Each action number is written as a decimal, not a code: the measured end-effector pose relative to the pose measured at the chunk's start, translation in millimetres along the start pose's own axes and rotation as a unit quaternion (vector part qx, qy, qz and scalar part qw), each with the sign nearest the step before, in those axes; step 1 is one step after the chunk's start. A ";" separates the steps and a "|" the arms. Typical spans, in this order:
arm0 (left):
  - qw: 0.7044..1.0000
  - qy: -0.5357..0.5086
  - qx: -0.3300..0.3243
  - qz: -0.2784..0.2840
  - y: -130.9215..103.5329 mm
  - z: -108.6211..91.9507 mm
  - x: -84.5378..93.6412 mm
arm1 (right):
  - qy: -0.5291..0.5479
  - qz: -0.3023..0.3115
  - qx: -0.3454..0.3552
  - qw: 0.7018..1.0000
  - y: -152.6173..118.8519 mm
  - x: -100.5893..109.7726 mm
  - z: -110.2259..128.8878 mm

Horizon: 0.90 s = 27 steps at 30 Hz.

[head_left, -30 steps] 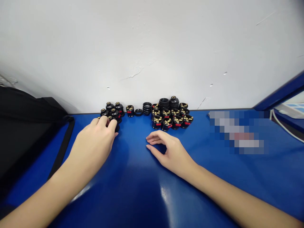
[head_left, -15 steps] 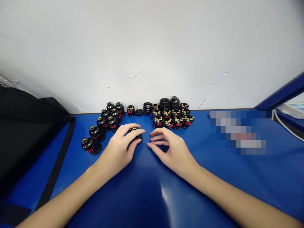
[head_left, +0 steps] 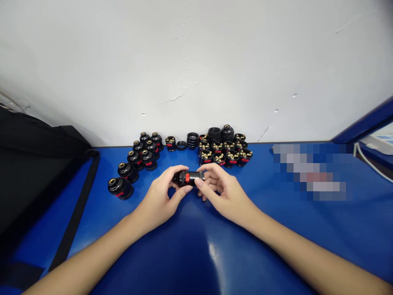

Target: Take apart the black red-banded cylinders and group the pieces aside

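Left hand [head_left: 159, 196] and right hand [head_left: 225, 192] pinch black socket [head_left: 188, 178] between them.

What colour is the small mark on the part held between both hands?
Red, on the black part held by the left hand and right hand; head view.

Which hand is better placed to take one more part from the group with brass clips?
Right, probably. The right hand lies just before that group; the left hand is farther. Both hold the black part.
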<state>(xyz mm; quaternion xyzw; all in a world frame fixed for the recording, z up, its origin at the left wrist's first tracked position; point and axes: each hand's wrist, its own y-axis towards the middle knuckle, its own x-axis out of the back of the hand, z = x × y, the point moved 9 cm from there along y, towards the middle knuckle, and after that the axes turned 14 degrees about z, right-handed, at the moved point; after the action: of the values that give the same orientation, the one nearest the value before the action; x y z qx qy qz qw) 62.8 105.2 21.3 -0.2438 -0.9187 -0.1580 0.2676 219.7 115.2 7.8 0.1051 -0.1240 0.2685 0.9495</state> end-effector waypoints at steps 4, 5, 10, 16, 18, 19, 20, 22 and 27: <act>0.998 0.038 0.023 0.038 -0.2 -3.4 -6.2 | -0.024 0.025 0.003 0.999 0.6 -2.2 1.7; 0.998 0.039 0.024 0.045 0.0 -5.3 -7.2 | -0.027 0.028 0.008 0.999 1.0 -2.6 2.5; 0.998 0.032 0.025 0.057 0.9 -10.9 -8.7 | -0.018 0.050 0.006 0.999 3.2 -7.2 -0.1; 0.997 0.003 0.049 0.052 3.5 -6.2 -7.5 | -0.064 0.052 0.013 0.997 0.0 -7.1 5.8; 0.998 -0.006 0.057 0.036 4.4 -3.7 -4.7 | -0.107 0.053 0.060 0.991 -1.6 -7.3 15.6; 0.998 -0.011 0.060 0.030 4.5 -2.3 -3.7 | -0.125 0.051 0.090 0.987 -2.7 -7.5 21.1; 0.998 -0.015 0.063 0.026 4.5 -1.0 -3.2 | -0.137 0.047 0.121 0.982 -4.0 -7.5 26.0; 0.997 -0.017 0.066 0.025 3.8 1.1 -3.6 | -0.147 0.037 0.165 0.975 -6.2 -7.4 32.6; 0.999 0.000 0.041 0.022 1.7 -1.5 -3.3 | -0.125 0.017 0.107 0.986 -3.6 -4.0 27.0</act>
<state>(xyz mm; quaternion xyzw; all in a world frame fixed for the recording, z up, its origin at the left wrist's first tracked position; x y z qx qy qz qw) 66.7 104.8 20.9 -0.2531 -0.9186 -0.1141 0.2812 213.5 103.1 31.8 0.2371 -0.2141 0.2811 0.9050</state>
